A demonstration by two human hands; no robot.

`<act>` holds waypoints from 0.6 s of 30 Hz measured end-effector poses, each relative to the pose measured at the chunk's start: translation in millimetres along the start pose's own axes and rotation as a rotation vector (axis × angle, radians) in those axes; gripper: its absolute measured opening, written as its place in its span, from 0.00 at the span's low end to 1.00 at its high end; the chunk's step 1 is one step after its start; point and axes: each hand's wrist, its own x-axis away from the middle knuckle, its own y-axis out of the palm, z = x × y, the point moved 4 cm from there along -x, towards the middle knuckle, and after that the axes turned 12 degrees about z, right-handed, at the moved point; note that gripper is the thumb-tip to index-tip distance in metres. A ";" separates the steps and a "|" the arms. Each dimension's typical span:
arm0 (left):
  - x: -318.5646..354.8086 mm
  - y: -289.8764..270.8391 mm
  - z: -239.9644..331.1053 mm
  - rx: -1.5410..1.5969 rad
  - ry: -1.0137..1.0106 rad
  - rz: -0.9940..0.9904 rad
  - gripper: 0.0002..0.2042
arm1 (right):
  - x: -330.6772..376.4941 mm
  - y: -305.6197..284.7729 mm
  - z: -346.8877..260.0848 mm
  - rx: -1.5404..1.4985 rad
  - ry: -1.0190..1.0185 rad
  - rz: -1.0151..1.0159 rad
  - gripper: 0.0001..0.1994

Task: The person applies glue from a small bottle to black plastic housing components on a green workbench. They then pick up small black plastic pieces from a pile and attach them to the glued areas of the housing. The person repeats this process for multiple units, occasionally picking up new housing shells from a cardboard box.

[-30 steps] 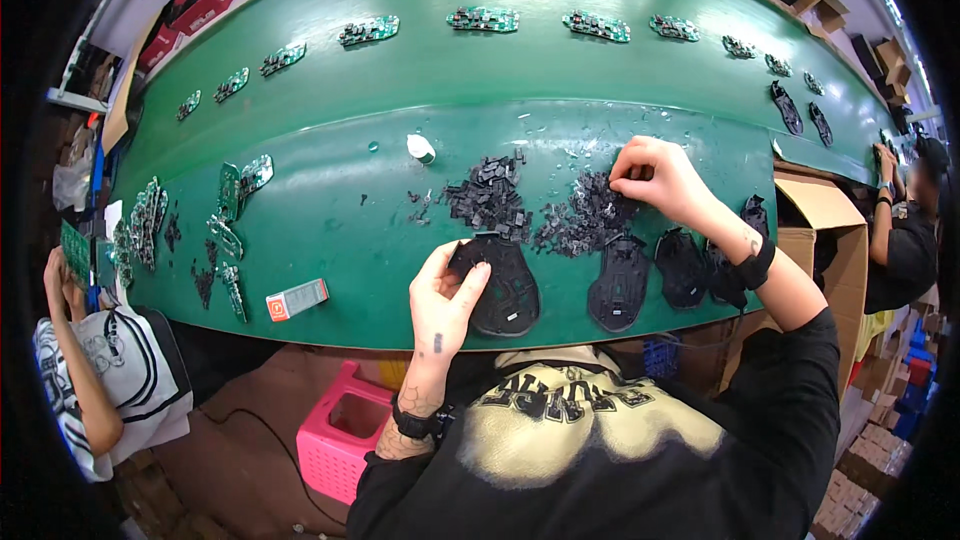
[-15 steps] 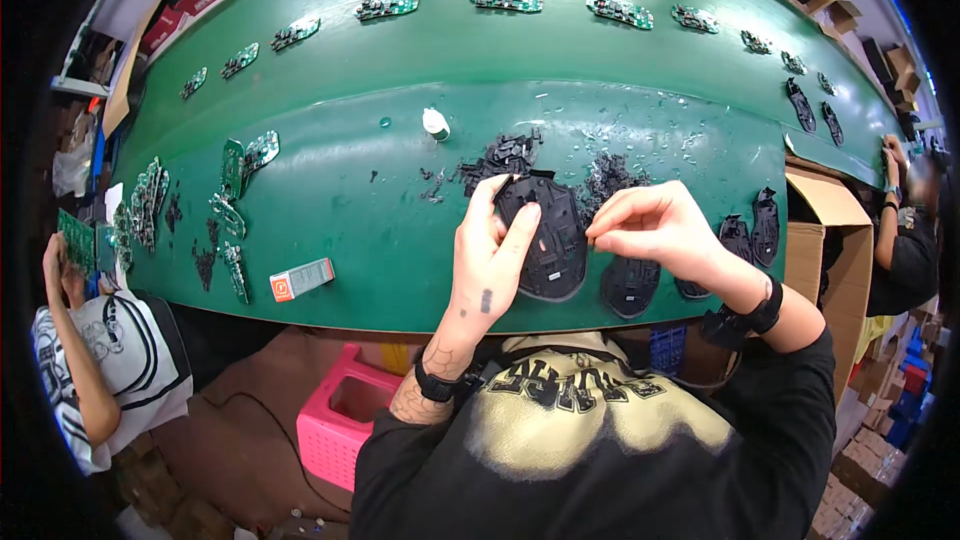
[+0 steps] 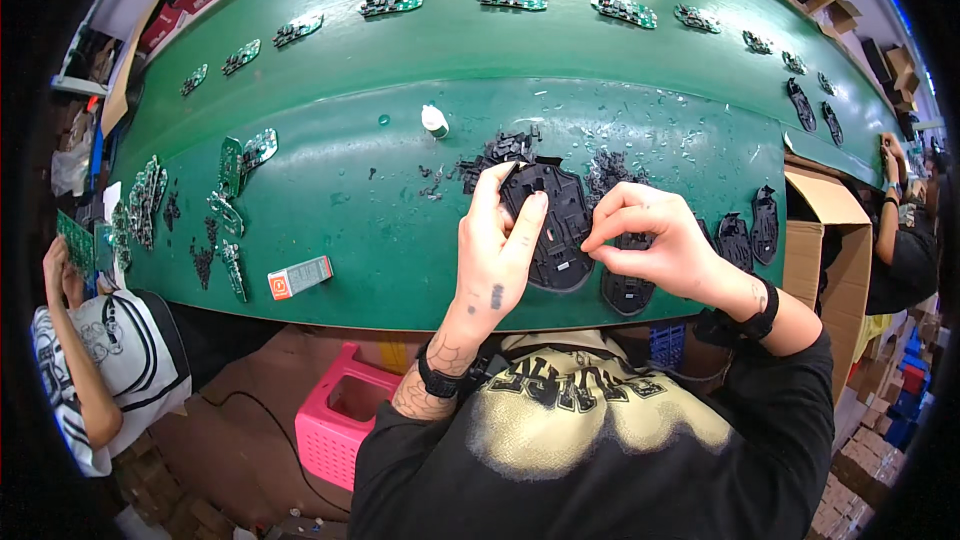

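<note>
Black shell (image 3: 562,225), between the hands (image 3: 495,258), gripped by the left

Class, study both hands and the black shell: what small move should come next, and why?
Probably ease the pinched fingers of the right hand gently onto the black shell: the left hand grips it, and the right fingertips are at its right edge. Whether they pinch a small part is hidden.
</note>
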 end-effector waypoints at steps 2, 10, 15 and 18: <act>0.1 -0.1 1.2 -0.016 0.010 0.006 0.15 | 0.4 -0.5 0.5 -0.020 0.007 0.010 0.08; 4.8 2.8 -1.0 -0.064 0.033 0.036 0.15 | 2.4 7.3 1.6 0.079 -0.109 0.068 0.07; 11.6 2.8 -5.2 -0.054 0.015 0.046 0.15 | -3.1 14.9 11.3 -0.068 0.256 -0.061 0.12; 12.1 -5.6 -7.7 0.070 -0.050 0.117 0.15 | -20.4 9.8 13.2 -0.106 0.365 -0.182 0.13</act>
